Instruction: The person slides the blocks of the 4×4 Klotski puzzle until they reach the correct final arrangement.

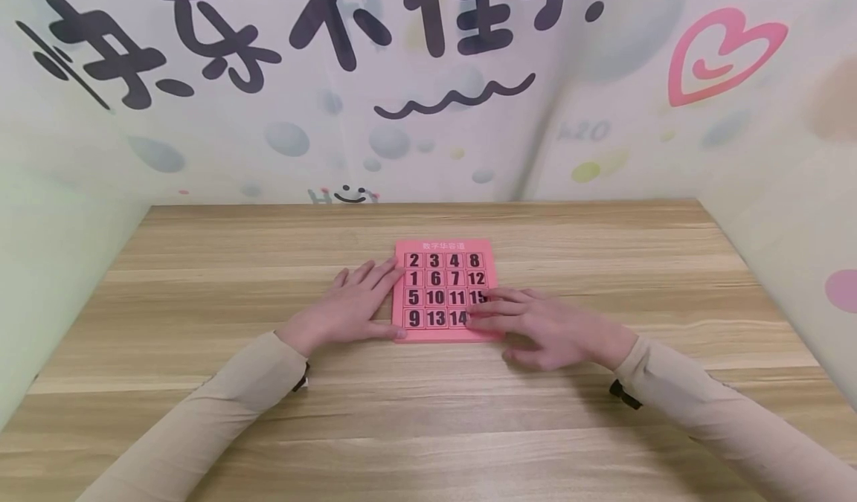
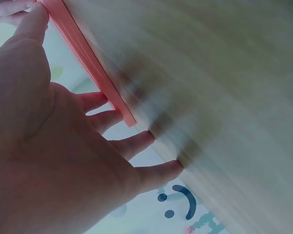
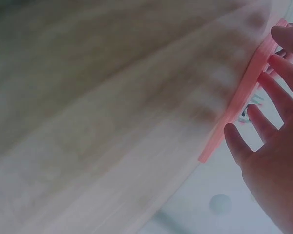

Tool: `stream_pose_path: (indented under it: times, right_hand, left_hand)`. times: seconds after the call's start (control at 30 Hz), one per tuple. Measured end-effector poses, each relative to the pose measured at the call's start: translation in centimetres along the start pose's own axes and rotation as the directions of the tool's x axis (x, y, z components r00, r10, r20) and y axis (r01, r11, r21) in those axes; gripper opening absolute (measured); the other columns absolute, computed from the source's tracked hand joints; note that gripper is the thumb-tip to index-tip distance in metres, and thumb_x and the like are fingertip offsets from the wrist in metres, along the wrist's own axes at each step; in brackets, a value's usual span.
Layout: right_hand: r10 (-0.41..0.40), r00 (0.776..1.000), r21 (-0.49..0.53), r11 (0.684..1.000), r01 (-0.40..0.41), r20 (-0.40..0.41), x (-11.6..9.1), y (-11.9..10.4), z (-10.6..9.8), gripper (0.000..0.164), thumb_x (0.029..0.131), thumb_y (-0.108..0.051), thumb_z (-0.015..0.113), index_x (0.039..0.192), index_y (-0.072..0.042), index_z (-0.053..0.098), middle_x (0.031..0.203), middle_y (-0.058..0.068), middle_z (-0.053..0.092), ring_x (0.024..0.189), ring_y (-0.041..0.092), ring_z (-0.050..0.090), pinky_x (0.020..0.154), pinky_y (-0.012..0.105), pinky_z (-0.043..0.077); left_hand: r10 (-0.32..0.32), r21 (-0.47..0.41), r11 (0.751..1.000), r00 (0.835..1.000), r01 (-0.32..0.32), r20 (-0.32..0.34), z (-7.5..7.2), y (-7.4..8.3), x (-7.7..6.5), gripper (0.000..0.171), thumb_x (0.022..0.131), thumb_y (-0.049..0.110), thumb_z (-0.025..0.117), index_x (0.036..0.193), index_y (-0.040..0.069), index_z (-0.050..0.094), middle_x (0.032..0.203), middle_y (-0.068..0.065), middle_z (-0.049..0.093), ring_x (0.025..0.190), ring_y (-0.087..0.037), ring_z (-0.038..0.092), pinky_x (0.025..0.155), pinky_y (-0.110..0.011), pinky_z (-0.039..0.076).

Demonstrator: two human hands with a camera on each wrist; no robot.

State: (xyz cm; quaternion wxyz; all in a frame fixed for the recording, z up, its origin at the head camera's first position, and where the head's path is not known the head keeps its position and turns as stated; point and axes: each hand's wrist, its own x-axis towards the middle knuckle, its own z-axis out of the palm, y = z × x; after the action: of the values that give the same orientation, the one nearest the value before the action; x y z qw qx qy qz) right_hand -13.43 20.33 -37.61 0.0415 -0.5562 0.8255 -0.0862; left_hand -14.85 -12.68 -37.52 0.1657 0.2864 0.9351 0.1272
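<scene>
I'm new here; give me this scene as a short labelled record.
Object: pink number board, lying on wood-grained table
Rows, top down: 2 3 4 8; 1 6 7 12; 5 10 11 15; 9 13 14, last spot hidden
Left hand: touching the board's left edge
Right hand: partly over its lower right part
Wall: white, dark lettering

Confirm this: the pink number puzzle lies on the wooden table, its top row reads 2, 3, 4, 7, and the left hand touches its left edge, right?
Not quite: the head view shows the top row's last tile reads 8, not 7. The pink number puzzle does lie on the wooden table, with the left hand touching its left edge.
</scene>
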Motion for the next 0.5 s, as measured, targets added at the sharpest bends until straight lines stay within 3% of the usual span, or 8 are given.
stream_pose_path:
  times: [0.23, 0.5]
  right_hand:
    - [0.038, 0.999, 0.027, 0.999, -0.038, -0.013, 0.0, 0.3, -0.3, 0.053, 0.093, -0.026, 0.06, 0.142, -0.009, 0.048, 0.147, 0.007, 0.044, 0.137, 0.037, 0.033, 0.109, 0.059, 0.027]
    - [0.164, 0.986, 0.027, 0.986, -0.163, -0.025, -0.5, 1.6, -0.7, 0.056, 0.092, -0.026, 0.063, 0.142, -0.008, 0.048, 0.147, 0.011, 0.044, 0.136, 0.038, 0.033, 0.106, 0.061, 0.029]
  left_hand:
    - [0.006, 0.002, 1.0, 1.0, -0.006, 0.002, -0.2, 0.2, -0.1, 0.103, 0.083, 0.067, 0.059, 0.156, 0.008, 0.014, 0.161, -0.012, 0.004, 0.143, -0.043, 0.006, 0.11, -0.065, 0.005]
    - [0.004, 0.002, 1.0, 1.0, -0.004, 0.001, -0.1, 0.2, -0.1, 0.103, 0.084, 0.067, 0.058, 0.155, 0.007, 0.014, 0.161, -0.013, 0.005, 0.143, -0.043, 0.007, 0.11, -0.065, 0.006]
